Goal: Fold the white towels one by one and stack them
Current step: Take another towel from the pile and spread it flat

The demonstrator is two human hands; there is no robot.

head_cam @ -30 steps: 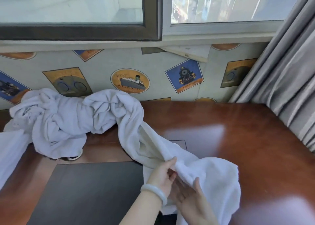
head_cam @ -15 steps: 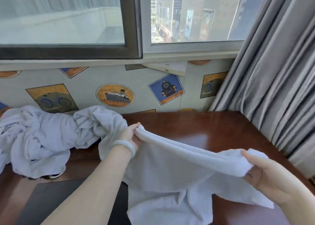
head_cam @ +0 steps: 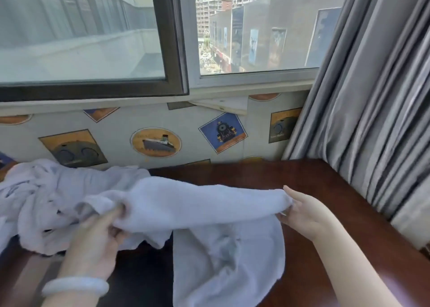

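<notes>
A white towel (head_cam: 200, 204) is stretched between both hands above the dark wooden table (head_cam: 314, 185). My left hand (head_cam: 95, 241), with a pale bangle on its wrist, grips the towel's left end. My right hand (head_cam: 304, 213) pinches the right end. The towel's lower part (head_cam: 228, 260) hangs down onto the table in front of me. A heap of crumpled white towels (head_cam: 46, 195) lies at the back left, against the wall.
A dark mat (head_cam: 139, 276) lies on the table under my left arm. Patterned wallpaper and a window stand behind the table. Grey curtains (head_cam: 372, 97) hang along the table's right edge.
My hands have drawn further apart and the towel is pulled out longer between them. My left hand has dropped lower and nearer me. The view has tilted up.
</notes>
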